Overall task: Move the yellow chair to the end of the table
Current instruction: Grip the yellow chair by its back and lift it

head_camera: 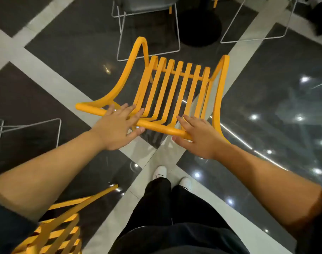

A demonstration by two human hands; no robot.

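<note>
The yellow chair is seen from above and behind, standing on the dark, pale-striped floor directly ahead of the person. Its top rail is the part nearest the body, and its slatted back and seat fall away from the hands toward the far side of the view. The rail's long axis runs crosswise, from upper left to lower right, so both hands meet it side on.

The left hand is laid over the rail left of centre, with its fingers spread and reaching past the rail and the thumb beneath; it is open, not yet closed. The right hand is placed at the rail's right end, fingers extended over it and thumb below, likewise open. Both hands are at or touching the rail; neither is clearly nearer.

By count: two hands; one chair being handled; a second yellow slatted chair at lower left. Three white wire chair frames are counted, two ahead and one at the left edge, and one round black table base is seen between the far two. No tabletop is visible, so the end of the table cannot be placed.
</note>
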